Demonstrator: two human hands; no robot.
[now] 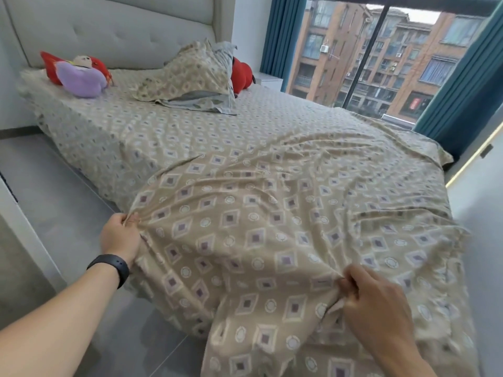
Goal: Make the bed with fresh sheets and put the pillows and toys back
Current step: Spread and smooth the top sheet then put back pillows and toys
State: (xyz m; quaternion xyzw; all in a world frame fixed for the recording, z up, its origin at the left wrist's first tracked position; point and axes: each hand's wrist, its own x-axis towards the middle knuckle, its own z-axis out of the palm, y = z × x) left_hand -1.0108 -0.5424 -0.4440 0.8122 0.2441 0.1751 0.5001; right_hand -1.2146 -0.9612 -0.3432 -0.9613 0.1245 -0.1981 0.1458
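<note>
- The bed (89,137) runs its long axis from the padded headboard (117,31) at about 11 o'clock down to the foot at about 5 o'clock, nearest the camera.
- A patterned top sheet (272,213) lies over the lower half of the bed, from the centre of the view towards 5 o'clock; its loose upper edge curves across the mattress near the middle and points towards the headboard.
- The top sheet is tan with rows of lilac-and-white diamonds and pale rings, heavily wrinkled, with creases fanning out from each hand. Its near end hangs off the foot of the bed.
- Beneath it, the paler fitted sheet (114,126) shows the same diamond print faded, covering the upper half towards 11 o'clock.
- The left hand (119,235), at about 8 o'clock, has its fingers curled tight around a bunched fold at the top sheet's left edge. A black wristband (111,266) sits on that wrist.
- The right hand (375,303), at about 5 o'clock, pinches a gathered ridge of the same sheet between thumb and curled fingers.
- A pillow (187,72) in matching fabric leans at about 12 o'clock, slumped, with grey lining showing at its open end.
- A purple plush toy (81,80) lies at about 10 o'clock against a red cushion (50,66); another red toy (241,74) sits just behind the pillow's right side.
- Teal curtains (277,36) frame a large window (381,58) at 1 to 2 o'clock.
- Grey floor (54,202) runs along the bed's left side at 9 o'clock.
</note>
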